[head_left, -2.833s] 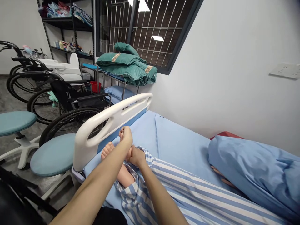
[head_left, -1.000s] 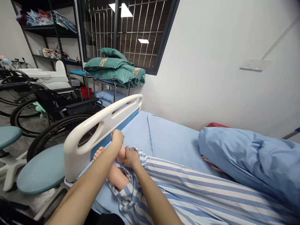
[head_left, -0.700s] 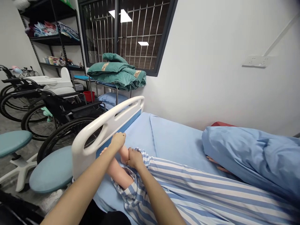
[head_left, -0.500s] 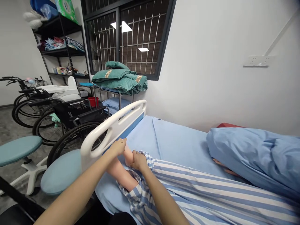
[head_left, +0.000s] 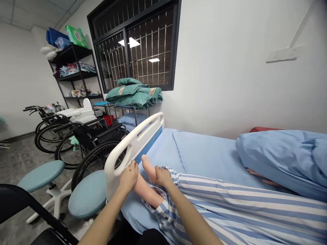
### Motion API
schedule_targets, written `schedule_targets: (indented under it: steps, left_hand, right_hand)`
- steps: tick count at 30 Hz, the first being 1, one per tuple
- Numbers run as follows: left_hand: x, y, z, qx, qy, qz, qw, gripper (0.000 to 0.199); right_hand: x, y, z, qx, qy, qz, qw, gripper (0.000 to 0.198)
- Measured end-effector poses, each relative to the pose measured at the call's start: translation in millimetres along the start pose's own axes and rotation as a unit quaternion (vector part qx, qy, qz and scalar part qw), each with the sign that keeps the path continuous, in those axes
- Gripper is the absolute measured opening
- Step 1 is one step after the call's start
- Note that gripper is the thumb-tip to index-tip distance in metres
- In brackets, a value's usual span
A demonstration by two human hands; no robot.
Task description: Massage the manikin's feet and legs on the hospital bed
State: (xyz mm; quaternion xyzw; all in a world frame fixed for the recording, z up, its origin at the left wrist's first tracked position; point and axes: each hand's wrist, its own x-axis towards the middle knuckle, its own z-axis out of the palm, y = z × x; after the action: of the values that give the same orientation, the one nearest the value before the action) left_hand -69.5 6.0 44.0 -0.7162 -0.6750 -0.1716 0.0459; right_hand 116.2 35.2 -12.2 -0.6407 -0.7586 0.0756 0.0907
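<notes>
A care manikin with smooth pink legs lies on the bed in blue-and-white striped trousers (head_left: 230, 190). My left hand (head_left: 129, 175) is closed over the near foot, fingers bent round its top; the foot is mostly hidden beneath it. The near lower leg (head_left: 148, 192) shows bare up to the rolled trouser cuff. Around the ankle of the far leg, my right hand (head_left: 162, 176) is wrapped just below the cuff. The far foot (head_left: 147, 165) points up and its toes are uncovered.
A white footboard (head_left: 135, 132) stands just beyond the feet. Two round teal stools (head_left: 88, 194) and several wheelchairs (head_left: 94, 143) are to the left. A folded blue quilt (head_left: 281, 160) covers the manikin's upper part. Green bedding (head_left: 135, 95) lies on a rack under the window.
My left hand has shifted from beside the far foot's toes onto the near foot, uncovering the far toes. My right hand keeps its hold on the far ankle. The view has turned left and up.
</notes>
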Motion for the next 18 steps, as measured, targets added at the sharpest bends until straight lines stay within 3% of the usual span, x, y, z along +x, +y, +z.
schedule_targets:
  steps: [3,9,13,16,18]
  left_hand:
    - [0.1,5.8,-4.0,0.09,0.014,0.005,0.996,0.037]
    - [10.8,13.8,-21.5,0.145,-0.085,0.07,0.983,0.036]
    - [18.5,18.7,-23.2,0.149,-0.114,0.094,0.978,0.03]
    - [22.3,19.9,-17.4,0.132,-0.124,0.098,0.979,0.019]
    - [25.1,20.2,-11.3,0.106,-0.125,0.101,0.981,0.014]
  right_hand:
    - [-2.1,-3.7,-0.7,0.015,0.011,0.008,1.0,0.044]
    - [-9.8,-16.3,-15.8,0.051,0.054,0.015,0.997,0.035]
    - [-21.0,-34.2,-22.9,0.196,0.133,-0.062,0.97,0.03]
    - [-32.7,-49.3,-18.9,0.318,0.067,-0.132,0.936,0.033]
    - [-40.4,-57.1,-12.3,0.345,0.015,-0.14,0.928,0.039]
